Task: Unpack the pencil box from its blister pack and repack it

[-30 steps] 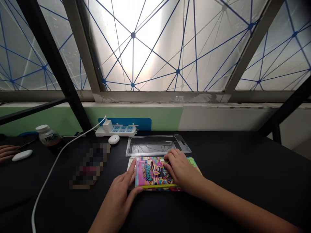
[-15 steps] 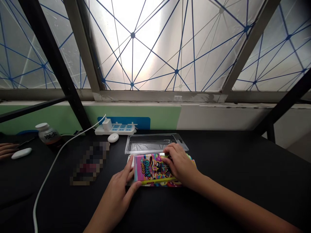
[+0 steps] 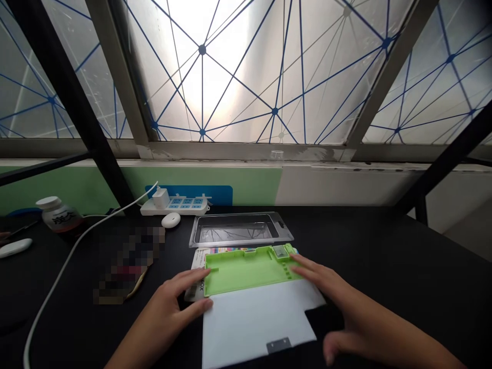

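A pencil case (image 3: 246, 274) lies opened, its bright green plastic tray facing up and its white cover flap (image 3: 253, 320) folded down toward me. The flap has a small dark grey patch near its front edge, and a notch at its right side. My left hand (image 3: 172, 305) rests at the case's left edge, index finger on the tray's corner and thumb at the flap, fingers apart. Fingers outstretched, my right hand (image 3: 334, 292) touches the tray's right end, thumb held away over the dark table. Beneath the case shows part of a printed card (image 3: 197, 282).
Behind the case is a clear plastic blister shell (image 3: 240, 230). A white power strip (image 3: 192, 206) with a cable (image 3: 69, 264), a round white object (image 3: 171, 220), a blurred-out item (image 3: 130, 266) and a white-capped bottle (image 3: 59, 215) stand left. Black table (image 3: 384, 256) underneath.
The pencil case was shut with its colourful cover up. Its cover has been folded toward me, showing the green inside. My right hand has moved from on top to the right edge.
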The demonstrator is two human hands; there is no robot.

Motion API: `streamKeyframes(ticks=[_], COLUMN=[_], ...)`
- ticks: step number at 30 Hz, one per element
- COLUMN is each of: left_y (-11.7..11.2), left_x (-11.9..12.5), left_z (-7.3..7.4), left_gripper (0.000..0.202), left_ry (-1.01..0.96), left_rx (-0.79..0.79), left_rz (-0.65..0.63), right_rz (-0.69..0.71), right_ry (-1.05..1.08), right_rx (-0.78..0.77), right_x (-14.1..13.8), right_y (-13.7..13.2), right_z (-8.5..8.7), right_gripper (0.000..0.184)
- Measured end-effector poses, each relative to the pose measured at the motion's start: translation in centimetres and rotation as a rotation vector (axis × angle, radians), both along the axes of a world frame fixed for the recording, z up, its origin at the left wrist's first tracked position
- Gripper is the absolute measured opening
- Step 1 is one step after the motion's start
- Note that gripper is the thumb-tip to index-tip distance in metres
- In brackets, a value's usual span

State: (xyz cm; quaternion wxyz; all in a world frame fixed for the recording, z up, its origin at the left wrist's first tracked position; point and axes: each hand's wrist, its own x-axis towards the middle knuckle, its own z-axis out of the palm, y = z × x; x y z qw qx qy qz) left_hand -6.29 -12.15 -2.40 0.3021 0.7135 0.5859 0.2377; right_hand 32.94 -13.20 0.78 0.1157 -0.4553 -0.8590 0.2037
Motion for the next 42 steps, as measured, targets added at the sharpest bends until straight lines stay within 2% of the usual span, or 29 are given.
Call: streamKeyframes(ticks=[1, 3, 7, 12, 14, 18, 21, 25, 29, 31, 33, 35, 38, 40, 42], left_y=[0.0, -0.3, -1.0, -1.3, -1.4, -1.4, -1.3, -1.4, -1.8, -1.6, -0.7, 0.9, 4.0, 6.1, 7.5], left_x=[-0.1, -0.1, 0.0, 0.1, 0.1, 0.3, 0.4, 0.5, 1.0, 1.4, 2.0, 2.7, 3.8, 4.4, 4.7], left_z=[-0.2, -0.9, -1.6, -0.6, -0.3, -0.1, -0.2, -0.6, -1.0, -0.4, 1.0, 2.9, 5.4, 6.0, 5.6], left_gripper=[0.050, 0.051, 0.055, 0.056, 0.057, 0.060, 0.059, 0.058, 0.063, 0.065, 0.066, 0.069, 0.073, 0.071, 0.066], left_ry=[0.016, 0.041, 0.025, -0.130, -0.180, -0.257, -0.233, -0.066, 0.036, 0.070, 0.123, 0.195, 0.412, 0.546, 0.626], left_rx=[0.023, 0.066, 0.083, -0.025, -0.041, -0.049, -0.023, 0.104, 0.266, 0.382, 0.517, 0.603, 0.628, 0.623, 0.592], left_rz=[0.001, 0.015, 0.070, 0.121, 0.153, 0.179, 0.161, 0.121, 0.117, 0.118, 0.103, 0.117, 0.113, 0.127, 0.146], right_rz=[-0.063, -0.150, -0.238, -0.259, -0.284, -0.351, -0.361, -0.311, -0.301, -0.297, -0.294, -0.294, -0.272, -0.247, -0.242], right_ry=[0.010, 0.029, 0.107, 0.228, 0.267, 0.339, 0.304, 0.148, 0.160, 0.231, 0.303, 0.354, 0.368, 0.329, 0.275], right_rx=[-0.026, -0.079, -0.123, -0.039, -0.023, -0.094, -0.055, -0.043, 0.004, 0.044, 0.078, 0.106, 0.149, 0.191, 0.240], right_x=[0.7, 1.5, 1.6, 1.4, 1.1, 0.3, 0.0, 0.0, 0.3, 0.3, 0.0, -0.6, -2.1, -3.0, -3.6], right_y=[0.2, 0.5, 0.9, 1.0, 1.1, 1.7, 1.9, 1.5, 0.9, 1.0, 1.8, 3.2, 6.4, 8.7, 10.7], right_z=[-0.8, -1.9, -2.9, -3.3, -3.1, -2.3, -2.4, -4.0, -5.4, -5.2, -4.1, -2.5, -0.2, 0.4, 0.0], right_gripper=[0.112, 0.115, 0.091, 0.053, 0.047, 0.048, 0.055, 0.078, 0.071, 0.066, 0.064, 0.065, 0.066, 0.065, 0.065])
